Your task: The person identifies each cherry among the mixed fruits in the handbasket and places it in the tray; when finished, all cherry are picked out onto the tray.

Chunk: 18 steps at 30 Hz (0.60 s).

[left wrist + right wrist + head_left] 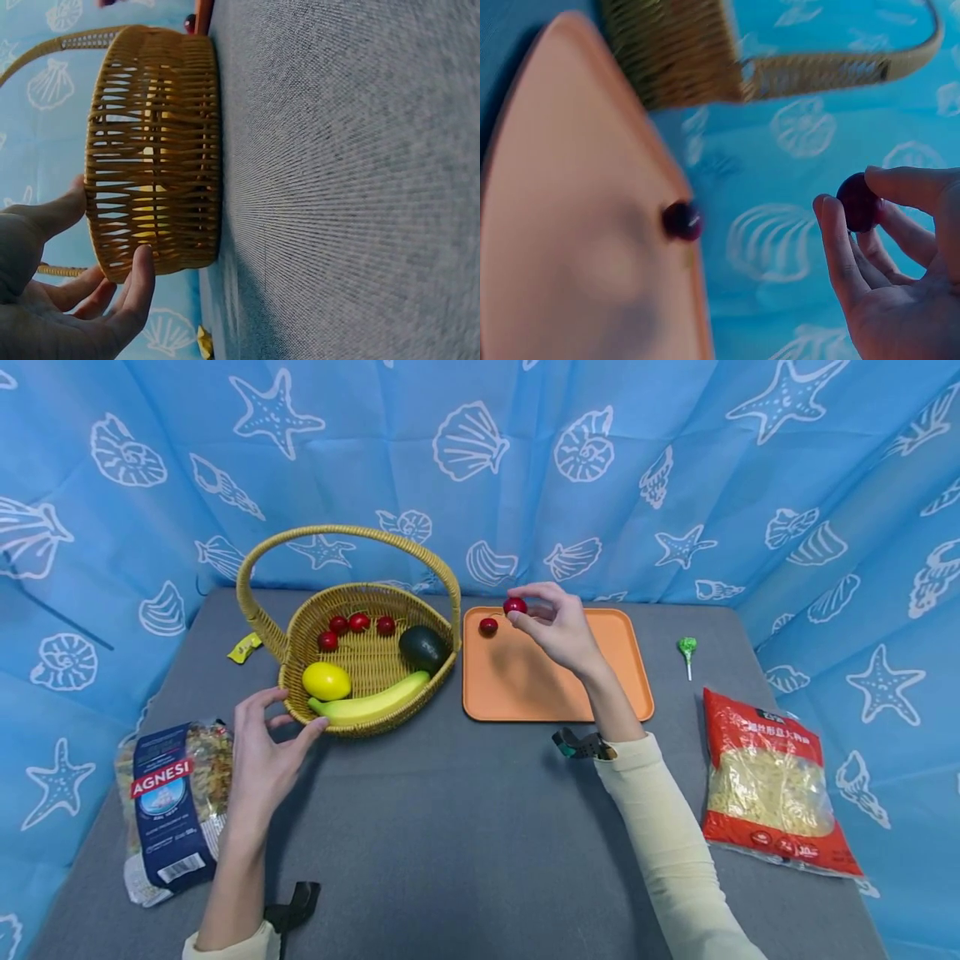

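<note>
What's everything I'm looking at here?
Table: one, grey, foreground
Backdrop: one or more, blue, behind table
Tray: one, orange, on table
Basket: one, tan, left of tray
Cherries: six, red; four in basket, one on tray, one held
Lemon: one, yellow, basket's left
Banana: one, yellow, basket's near side
Avocado: one, dark green, basket's right
Wrapped sweet: one, yellow, left of basket
Lollipop: one, green, right of tray
Pasta bags: two, blue left, red right
Sleeves: two, cream, either side
Straps: two, dark, beside sleeves
Left hand: one, gripping basket
Right hand: one, pinching cherry
</note>
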Motion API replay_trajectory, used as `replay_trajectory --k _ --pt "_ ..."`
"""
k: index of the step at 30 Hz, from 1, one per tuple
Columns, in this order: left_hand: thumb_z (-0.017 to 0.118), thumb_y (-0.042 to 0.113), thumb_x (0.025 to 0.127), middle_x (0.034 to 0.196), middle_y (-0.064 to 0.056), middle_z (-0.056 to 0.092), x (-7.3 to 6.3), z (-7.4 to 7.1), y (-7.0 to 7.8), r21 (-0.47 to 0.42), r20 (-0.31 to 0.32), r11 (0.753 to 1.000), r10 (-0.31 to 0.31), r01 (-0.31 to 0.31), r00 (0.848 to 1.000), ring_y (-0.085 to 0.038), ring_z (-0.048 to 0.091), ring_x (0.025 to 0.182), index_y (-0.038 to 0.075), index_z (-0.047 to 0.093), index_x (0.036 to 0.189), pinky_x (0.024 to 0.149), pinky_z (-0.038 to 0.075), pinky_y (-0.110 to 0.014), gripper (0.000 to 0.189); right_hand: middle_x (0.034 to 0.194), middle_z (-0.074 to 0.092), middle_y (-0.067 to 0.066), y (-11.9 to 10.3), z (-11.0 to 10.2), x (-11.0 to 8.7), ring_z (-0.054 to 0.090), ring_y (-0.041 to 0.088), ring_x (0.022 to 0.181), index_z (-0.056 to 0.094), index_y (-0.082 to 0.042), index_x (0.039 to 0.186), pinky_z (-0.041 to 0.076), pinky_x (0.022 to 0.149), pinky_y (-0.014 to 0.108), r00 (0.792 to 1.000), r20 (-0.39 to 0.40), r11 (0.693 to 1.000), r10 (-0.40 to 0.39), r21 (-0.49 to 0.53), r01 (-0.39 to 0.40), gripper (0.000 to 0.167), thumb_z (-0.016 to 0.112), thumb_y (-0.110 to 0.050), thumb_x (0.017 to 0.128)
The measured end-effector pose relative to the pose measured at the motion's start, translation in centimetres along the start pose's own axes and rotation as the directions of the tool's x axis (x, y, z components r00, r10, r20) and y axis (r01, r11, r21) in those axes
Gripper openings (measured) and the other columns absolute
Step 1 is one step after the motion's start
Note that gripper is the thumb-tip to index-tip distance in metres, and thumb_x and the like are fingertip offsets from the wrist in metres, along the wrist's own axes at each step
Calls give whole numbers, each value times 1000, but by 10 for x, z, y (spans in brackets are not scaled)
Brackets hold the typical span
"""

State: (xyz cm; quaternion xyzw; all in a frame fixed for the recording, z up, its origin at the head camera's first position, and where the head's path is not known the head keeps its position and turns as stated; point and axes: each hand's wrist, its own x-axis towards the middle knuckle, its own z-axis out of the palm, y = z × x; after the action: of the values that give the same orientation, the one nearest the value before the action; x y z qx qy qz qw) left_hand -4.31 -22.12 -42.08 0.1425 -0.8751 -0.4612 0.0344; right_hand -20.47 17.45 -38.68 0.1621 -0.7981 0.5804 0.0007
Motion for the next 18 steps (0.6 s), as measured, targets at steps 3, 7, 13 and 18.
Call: replay_trajectory --k 3,7,13,18 --pt "79 33 101 169 -20 31 0 0 0 -1 1 1000 4 -4 1000 -43 59 135 9 41 162 75 48 3 77 137 60 24 15 -4 3 75 42 122 73 3 133 63 88 14 999 3 999 40 -22 -40 33 75 -3 100" --pt "79 32 101 169 -20 31 -1 0 0 -3 2 1000 15 -15 1000 -44 59 134 8 40 162 76 48 3 76 140 59 26 32 -7 7 70 46 131 70 7 135 66 95 25 996 19 995 90 -34 -90 36 74 1 100" --pt "79 30 101 168 -21 32 -1 0 0 -1 -2 1000 22 -22 1000 -44 59 134 7 41 162 76 47 3 76 142 62 23 55 -10 16 68 43 136 70 6 135 59 111 52 988 24 979 150 -141 -145 34 72 2 101" --pt "79 30 101 168 -21 32 -1 -1 1 3 1 1000 20 -20 1000 -44 59 134 6 41 162 75 47 3 75 145 62 26 72 -11 26 67 43 137 70 5 135 58 113 54 981 61 962 185 -215 -168 34 70 2 102"
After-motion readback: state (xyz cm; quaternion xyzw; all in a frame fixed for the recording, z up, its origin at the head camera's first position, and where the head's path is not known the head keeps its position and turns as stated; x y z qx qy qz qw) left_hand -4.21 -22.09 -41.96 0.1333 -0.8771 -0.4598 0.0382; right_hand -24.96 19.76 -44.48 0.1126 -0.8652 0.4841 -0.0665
